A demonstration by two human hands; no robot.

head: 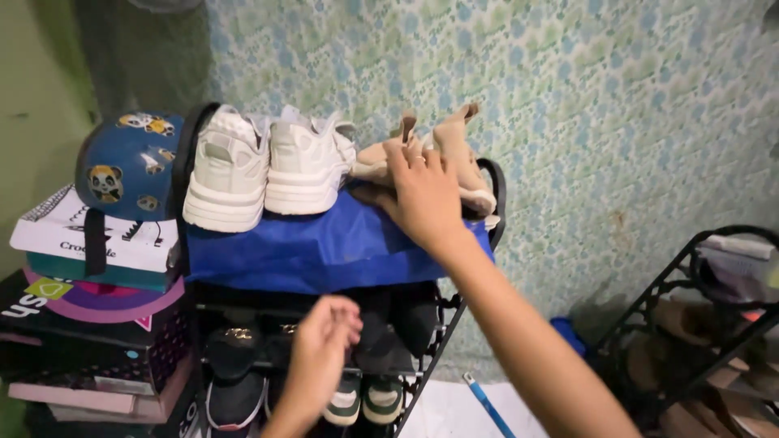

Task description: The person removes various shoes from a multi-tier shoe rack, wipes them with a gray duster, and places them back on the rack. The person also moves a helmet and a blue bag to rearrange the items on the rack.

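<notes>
A wall papered in a pale green and blue flower print backs a black metal shoe rack (497, 182), whose top shelf carries a blue cloth (324, 243). From my remote seat I see my right hand (422, 195) stretched out over the right end of that top shelf, palm down, fingers together and pressed on a pair of tan shoes (454, 150); whether they truly pinch the shoe or only rest on it, I cannot tell. The forearm runs back from there to the lower right of the view. My left hand (320, 345) hangs lower, in front of the rack's middle shelf, its fingers curled loosely inward and holding nothing that I can make out.

I count two tan shoes at the shelf's right edge, soft-looking with upright heel tabs. Two white sneakers (268, 166) stand beside them toward the left edge, ribbed soles facing me, of mesh and smooth panels. Below, dark shoes fill the middle shelf, and one white and green pair (365, 399) sits on the lowest.

Left of the rack, a blue rounded bag with panda patches (130, 166) tops a stack of boxes and books (89, 276). A second black rack (690, 300) stands by the right edge.
</notes>
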